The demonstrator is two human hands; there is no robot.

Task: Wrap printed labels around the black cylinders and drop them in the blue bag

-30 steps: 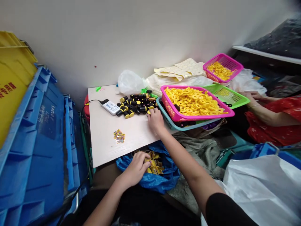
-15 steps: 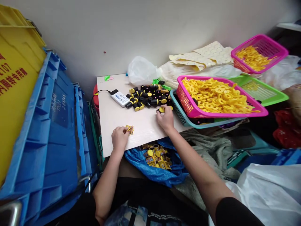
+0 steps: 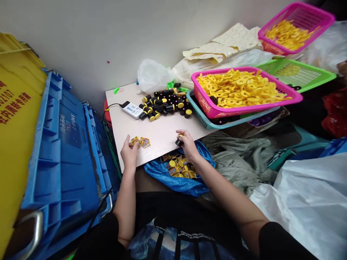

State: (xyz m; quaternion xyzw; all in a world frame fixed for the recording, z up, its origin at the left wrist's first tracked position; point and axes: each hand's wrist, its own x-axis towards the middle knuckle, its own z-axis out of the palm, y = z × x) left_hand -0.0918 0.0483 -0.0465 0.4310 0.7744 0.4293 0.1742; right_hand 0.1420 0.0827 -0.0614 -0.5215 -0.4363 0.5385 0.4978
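Note:
My right hand [image 3: 187, 145] is shut on a black cylinder with a yellow cap [image 3: 179, 141] at the front edge of a pale laminate board [image 3: 159, 133]. My left hand [image 3: 129, 153] pinches a small yellow printed packet [image 3: 135, 141], and a second packet [image 3: 145, 142] lies beside it on the board. Behind them stands a heap of similar black cylinders [image 3: 162, 104]. Below the board edge, a blue plastic bag [image 3: 169, 177] holds more yellow packets and capped cylinders [image 3: 177, 167].
A pink basket of yellow rings [image 3: 244, 109] rests on a teal basket [image 3: 206, 121] beside the board. A white power bank [image 3: 132, 110] lies on the board. A blue crate [image 3: 67, 144] stands left; a co-worker's red sleeve [image 3: 336, 112] shows far right.
My right hand has moved from the heap towards the board's front edge, holding a cylinder. My left hand has moved left, and two packets now lie there. The whole view has shifted.

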